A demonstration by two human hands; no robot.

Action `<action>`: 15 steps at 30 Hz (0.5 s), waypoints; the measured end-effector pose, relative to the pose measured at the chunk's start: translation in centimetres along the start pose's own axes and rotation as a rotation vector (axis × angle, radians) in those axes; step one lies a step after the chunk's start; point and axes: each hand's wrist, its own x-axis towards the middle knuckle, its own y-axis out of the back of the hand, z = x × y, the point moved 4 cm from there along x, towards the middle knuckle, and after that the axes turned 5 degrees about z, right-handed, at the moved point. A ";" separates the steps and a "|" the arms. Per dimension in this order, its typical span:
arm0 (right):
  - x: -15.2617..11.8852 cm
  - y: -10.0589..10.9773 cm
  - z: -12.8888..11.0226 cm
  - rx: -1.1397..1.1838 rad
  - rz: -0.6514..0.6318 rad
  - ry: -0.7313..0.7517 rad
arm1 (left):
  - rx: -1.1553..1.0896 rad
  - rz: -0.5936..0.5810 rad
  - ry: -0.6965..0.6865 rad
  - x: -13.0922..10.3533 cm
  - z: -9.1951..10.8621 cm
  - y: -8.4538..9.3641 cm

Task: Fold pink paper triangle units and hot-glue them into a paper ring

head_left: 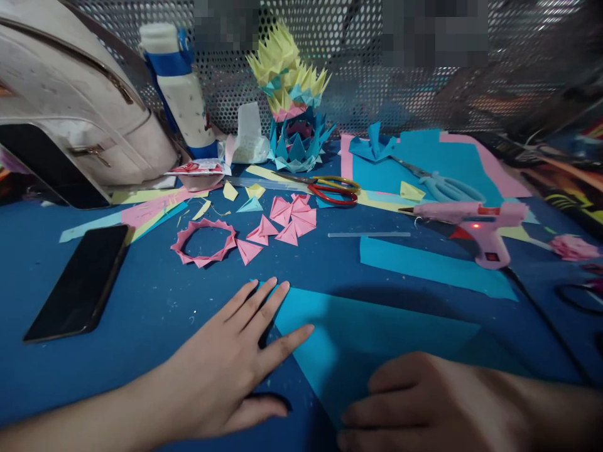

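Note:
A large blue paper sheet (377, 320) lies on the dark blue table at the lower middle and right. My left hand (235, 361) is spread flat, its fingertips on the left end and upper left corner of the sheet. Over the lower part of the sheet is my right hand (405, 402), fingers curled together; what they hold, if anything, is hidden. A narrow blue paper strip (433, 270) lies beyond the sheet. Folded pink pieces (296, 216) and a pink paper ring (203, 243) sit beyond my left hand.
A pink glue gun (475, 220) with a lit red light lies at right, its cord running forward. Scissors (334, 189), pliers (443, 182), a black phone (80, 282), a bottle (181, 94), a bag (94, 100) and a folded-paper model (294, 94) stand or lie around.

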 end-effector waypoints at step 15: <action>0.9 1.4 0.1 0.263 0.147 0.019 | 0.027 0.000 -0.005 -0.1 -0.1 -0.2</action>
